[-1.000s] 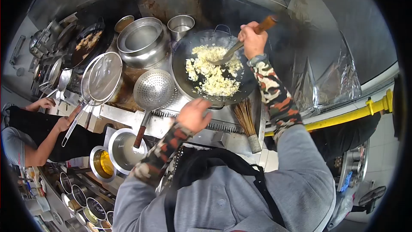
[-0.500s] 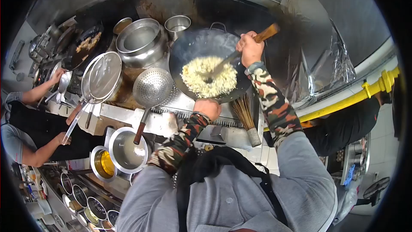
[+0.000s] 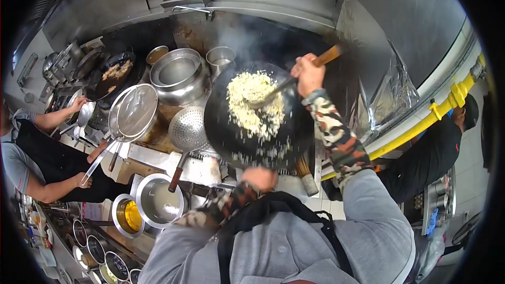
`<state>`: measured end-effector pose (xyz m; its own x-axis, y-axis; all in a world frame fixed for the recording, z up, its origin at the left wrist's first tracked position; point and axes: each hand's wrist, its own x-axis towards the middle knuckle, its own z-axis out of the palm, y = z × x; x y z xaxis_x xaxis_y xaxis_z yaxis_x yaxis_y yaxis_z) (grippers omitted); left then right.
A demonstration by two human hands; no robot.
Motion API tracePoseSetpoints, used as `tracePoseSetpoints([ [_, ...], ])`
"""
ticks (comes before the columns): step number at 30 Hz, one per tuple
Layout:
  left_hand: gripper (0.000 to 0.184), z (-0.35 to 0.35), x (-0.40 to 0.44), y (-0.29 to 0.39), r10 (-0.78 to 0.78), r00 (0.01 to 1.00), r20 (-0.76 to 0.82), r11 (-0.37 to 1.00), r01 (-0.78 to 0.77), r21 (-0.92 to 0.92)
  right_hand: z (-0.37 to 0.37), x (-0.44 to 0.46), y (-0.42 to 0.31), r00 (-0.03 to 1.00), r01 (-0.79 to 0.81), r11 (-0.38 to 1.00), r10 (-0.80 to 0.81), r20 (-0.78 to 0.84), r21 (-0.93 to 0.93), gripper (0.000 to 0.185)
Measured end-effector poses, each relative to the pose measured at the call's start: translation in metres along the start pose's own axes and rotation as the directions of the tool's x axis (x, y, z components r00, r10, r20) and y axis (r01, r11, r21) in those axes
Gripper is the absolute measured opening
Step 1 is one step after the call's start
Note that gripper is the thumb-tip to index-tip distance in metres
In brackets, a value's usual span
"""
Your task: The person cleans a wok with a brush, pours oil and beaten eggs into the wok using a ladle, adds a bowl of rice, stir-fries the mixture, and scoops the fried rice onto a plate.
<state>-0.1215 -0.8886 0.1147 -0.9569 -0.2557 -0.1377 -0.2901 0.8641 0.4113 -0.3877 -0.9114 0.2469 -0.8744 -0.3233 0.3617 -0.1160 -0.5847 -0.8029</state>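
Right hand (image 3: 308, 76) fingers were curled around the brown wooden handle (image 3: 327, 56) of a long metal ladle (image 3: 276, 92), whose bowl sat amid pale yellow and white grainy food (image 3: 247, 87) inside a large round black wok (image 3: 221, 137). Loose grains were blurred above the wok's nearer side. Left hand (image 3: 260, 179) was blurred against the wok's near rim, fingers hidden, so how far it was closed could not be told. Just beside the wok lay a round perforated steel skimmer (image 3: 188, 128); a tan bristle brush (image 3: 309, 184) lay near its right edge. At left, another person's hand (image 3: 84, 180) was near a round wire-mesh strainer's handle. One red mark (image 3: 456, 146) on a black garment at right was too small to read.
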Motion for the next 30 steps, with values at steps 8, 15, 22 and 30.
tracePoseSetpoints([
  [8, 0.035, 0.003, 0.045, -0.015, 0.026, 0.996, -0.085, 0.998, -0.021, 0.065, 0.004, -0.034, 0.031, 0.999, -0.003, 0.998, 0.0, -0.04, -0.062, 0.018],
  [15, 0.035, -0.026, 0.027, -0.015, 0.144, 0.988, 0.05, 0.984, -0.149, 0.102, 0.009, -0.04, -0.022, 0.997, -0.01, 0.999, 0.015, 0.082, -0.05, 0.017],
  [22, 0.034, 0.034, 0.001, -0.029, 0.182, 0.982, -0.058, 0.983, -0.181, 0.026, 0.006, -0.018, -0.023, 0.999, -0.024, 0.999, 0.023, 0.035, 0.032, 0.019],
  [30, 0.031, 0.043, 0.053, -0.043, 0.2, 0.944, -0.262, 0.979, -0.179, 0.101, -0.013, -0.031, 0.046, 0.99, 0.119, 0.976, -0.104, 0.09, -0.18, 0.02],
])
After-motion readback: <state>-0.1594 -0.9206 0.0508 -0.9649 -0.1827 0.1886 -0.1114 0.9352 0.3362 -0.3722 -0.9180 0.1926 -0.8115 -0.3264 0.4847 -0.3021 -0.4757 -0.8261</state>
